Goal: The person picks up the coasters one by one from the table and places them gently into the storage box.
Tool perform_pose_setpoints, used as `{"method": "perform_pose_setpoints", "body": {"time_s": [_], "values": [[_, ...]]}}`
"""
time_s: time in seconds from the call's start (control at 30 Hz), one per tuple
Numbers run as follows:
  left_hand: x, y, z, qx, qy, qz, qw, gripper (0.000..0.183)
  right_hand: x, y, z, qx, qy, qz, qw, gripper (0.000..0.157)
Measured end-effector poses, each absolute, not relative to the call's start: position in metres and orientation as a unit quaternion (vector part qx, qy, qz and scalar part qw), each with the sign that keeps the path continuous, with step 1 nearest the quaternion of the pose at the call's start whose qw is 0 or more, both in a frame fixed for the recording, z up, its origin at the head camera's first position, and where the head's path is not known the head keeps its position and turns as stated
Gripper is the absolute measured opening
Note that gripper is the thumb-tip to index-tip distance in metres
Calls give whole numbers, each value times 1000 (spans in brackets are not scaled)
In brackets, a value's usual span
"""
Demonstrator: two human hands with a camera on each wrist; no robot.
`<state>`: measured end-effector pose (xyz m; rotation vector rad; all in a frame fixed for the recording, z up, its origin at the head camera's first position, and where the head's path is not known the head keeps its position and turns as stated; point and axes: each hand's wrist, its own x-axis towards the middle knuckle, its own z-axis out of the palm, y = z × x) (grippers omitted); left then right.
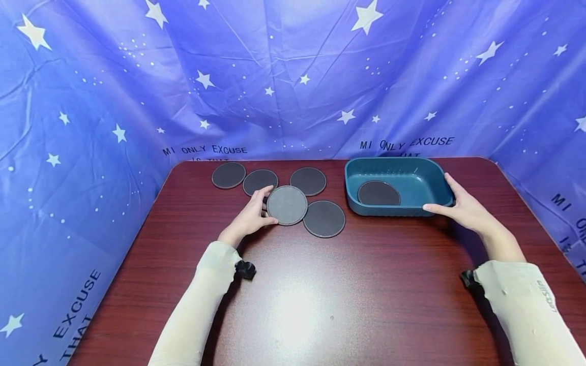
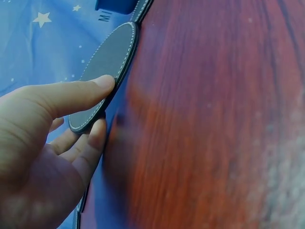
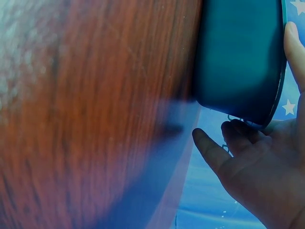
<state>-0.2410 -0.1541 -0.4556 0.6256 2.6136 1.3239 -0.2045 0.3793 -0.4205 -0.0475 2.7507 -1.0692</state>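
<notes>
from my end i see the left hand (image 1: pixel 251 213) pinching a round dark coaster (image 1: pixel 287 205) by its left edge, thumb on the face side and fingers behind, gap only as narrow as the disc. coaster is tilted, catches light so looks greyer in the head view, pale stitching along the rim; it looks lifted off the table (image 1: pixel 389 284), can't tell how high. right hand (image 1: pixel 471 206) is spread wide at the right end of a teal tray (image 1: pixel 389 210), thumb at the near wall, other fingers around the end; i can't tell how hard it presses. one more coaster (image 1: pixel 379 193) lies inside the tray, left part, lower edge cut off by the near wall. four others lie flat on the table left of the tray: far-left coaster (image 1: pixel 229 175), a second (image 1: pixel 260 180) just beside it and partly behind the left hand's fingers, a third (image 1: pixel 308 181) beyond the held one, a fourth (image 1: pixel 324 219) nearest me. light sleeves (image 1: pixel 192 310) on both arms, starry blue cloth (image 1: pixel 302 101) hung behind, black lettering low on it.
</notes>
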Motion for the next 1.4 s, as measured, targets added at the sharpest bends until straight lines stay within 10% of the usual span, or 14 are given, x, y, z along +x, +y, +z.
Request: {"method": "perform_pose_setpoints", "body": {"time_s": [1.4], "values": [[-240, -171, -458, 119, 781, 610, 62, 61, -204, 379, -420, -21, 929, -359, 86, 110]]}}
